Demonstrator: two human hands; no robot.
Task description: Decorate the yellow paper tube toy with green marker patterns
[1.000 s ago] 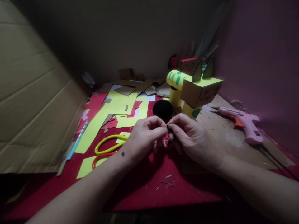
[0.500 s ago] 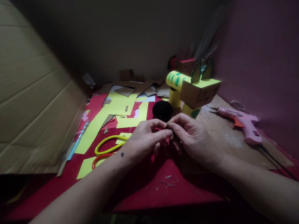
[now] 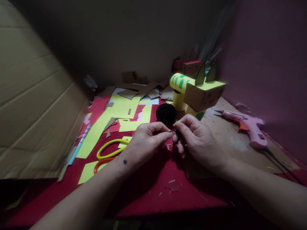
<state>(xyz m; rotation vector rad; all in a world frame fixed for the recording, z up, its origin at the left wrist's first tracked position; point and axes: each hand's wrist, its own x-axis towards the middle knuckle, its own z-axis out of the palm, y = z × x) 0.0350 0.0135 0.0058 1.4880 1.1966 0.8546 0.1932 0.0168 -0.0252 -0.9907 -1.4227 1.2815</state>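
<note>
My left hand (image 3: 151,137) pinches a thin black string (image 3: 171,130) between thumb and forefinger. My right hand (image 3: 195,137) holds the same string a little to the right, thumb and forefinger pressed together; its lower fingers curl below. The two pairs of fingertips are nearly touching. Just beyond them lies a round black ball or spool (image 3: 166,112), and a dark strand seems to run from it toward my right hand. Behind my right hand stands a yellow paper and cardboard animal figure (image 3: 203,92) with a box head, two upright ears and green markings.
A pink glue gun (image 3: 249,126) lies on a cardboard sheet (image 3: 230,140) at right, its cord trailing away. Yellow-and-orange-handled scissors (image 3: 105,153) sit by my left forearm. Yellow paper (image 3: 120,107) and cardboard scraps cover the red tabletop (image 3: 144,195). A tall cardboard panel (image 3: 40,95) stands at left.
My fingertips have drawn slightly apart, and a short piece of black string now shows between them. My right hand's lower fingers are more visible. The other things stay put.
</note>
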